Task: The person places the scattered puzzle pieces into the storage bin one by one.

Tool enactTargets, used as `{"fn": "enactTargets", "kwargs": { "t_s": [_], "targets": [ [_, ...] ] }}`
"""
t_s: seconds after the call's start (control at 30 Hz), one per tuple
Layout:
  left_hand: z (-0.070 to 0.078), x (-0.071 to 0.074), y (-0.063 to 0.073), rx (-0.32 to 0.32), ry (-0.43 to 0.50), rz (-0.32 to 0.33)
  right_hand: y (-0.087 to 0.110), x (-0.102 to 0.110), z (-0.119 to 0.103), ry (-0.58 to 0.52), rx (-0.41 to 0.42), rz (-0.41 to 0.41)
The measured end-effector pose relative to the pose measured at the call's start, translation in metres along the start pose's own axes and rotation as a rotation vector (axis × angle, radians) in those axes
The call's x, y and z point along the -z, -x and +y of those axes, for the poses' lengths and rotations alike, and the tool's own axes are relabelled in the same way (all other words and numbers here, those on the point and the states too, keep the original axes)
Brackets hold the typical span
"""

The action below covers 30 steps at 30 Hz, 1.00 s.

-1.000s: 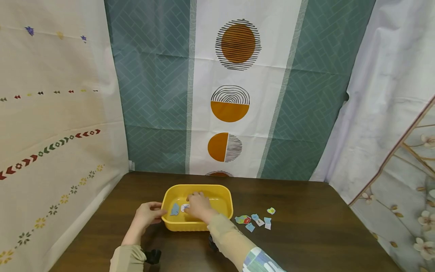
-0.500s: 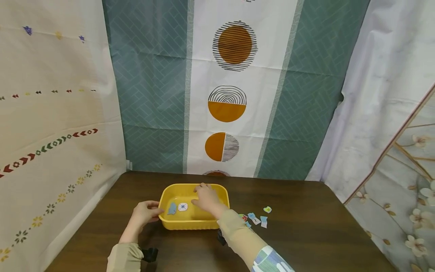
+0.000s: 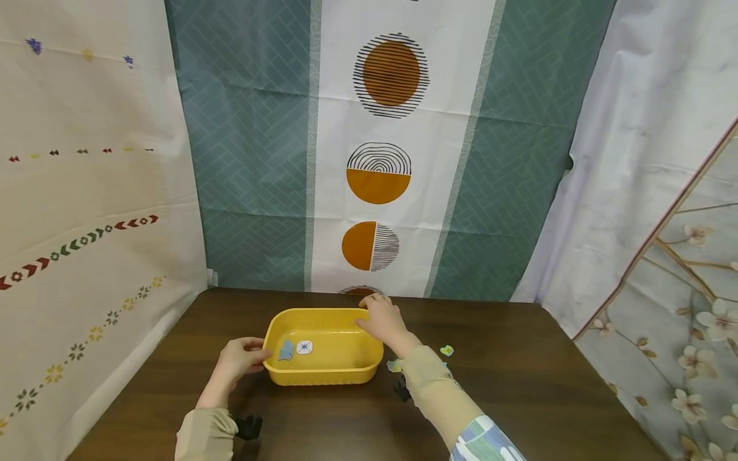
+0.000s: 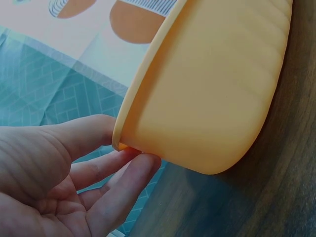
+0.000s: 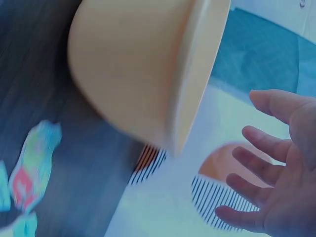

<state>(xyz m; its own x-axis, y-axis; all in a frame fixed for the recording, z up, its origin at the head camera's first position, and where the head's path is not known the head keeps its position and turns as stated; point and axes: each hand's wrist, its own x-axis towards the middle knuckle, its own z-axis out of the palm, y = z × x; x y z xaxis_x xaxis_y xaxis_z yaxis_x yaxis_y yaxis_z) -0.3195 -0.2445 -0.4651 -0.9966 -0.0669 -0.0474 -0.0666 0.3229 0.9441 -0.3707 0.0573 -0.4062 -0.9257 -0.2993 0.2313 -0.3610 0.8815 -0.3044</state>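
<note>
A yellow plastic tub (image 3: pixel 323 378) stands on the dark wooden table, its left rim between the thumb and fingers of my left hand (image 3: pixel 237 360). In the left wrist view the thumb lies over the rim and the fingers are beneath it. My right hand (image 3: pixel 385 320) is over the tub's far right corner; the right wrist view has its fingers spread and apart from the rim, holding nothing. Inside the tub, toward the left, lie a grey-blue paper cutout (image 3: pixel 286 350) and a white rounded-square cutout (image 3: pixel 304 347) with a blue star.
Right of the tub, several small paper cutouts lie on the table, partly hidden by my right forearm. One is a colourful piece (image 5: pixel 34 168); a green-yellow one (image 3: pixel 446 351) sits farther back. Patterned cloth (image 3: pixel 248 192) hangs behind the table and on both sides.
My right hand has drawn away from the star cutout, moving right across the tub to its far right corner. The left hand keeps its hold on the rim. The head view has shifted slightly.
</note>
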Motion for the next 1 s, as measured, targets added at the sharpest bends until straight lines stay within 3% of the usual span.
{"fn": "enactTargets", "kwargs": {
  "t_s": [0.27, 0.57, 1.0],
  "targets": [
    [-0.002, -0.001, -0.001, 0.005, 0.005, -0.003, 0.011, 0.009, 0.039, 0.023, -0.051, 0.034],
    [0.003, 0.002, 0.0, -0.001, -0.003, -0.011, 0.03, 0.014, 0.071, 0.027, -0.104, -0.002],
    [0.002, 0.001, 0.001, -0.011, -0.011, 0.001, 0.054, 0.005, 0.097, 0.004, -0.159, -0.058]
  ]
}}
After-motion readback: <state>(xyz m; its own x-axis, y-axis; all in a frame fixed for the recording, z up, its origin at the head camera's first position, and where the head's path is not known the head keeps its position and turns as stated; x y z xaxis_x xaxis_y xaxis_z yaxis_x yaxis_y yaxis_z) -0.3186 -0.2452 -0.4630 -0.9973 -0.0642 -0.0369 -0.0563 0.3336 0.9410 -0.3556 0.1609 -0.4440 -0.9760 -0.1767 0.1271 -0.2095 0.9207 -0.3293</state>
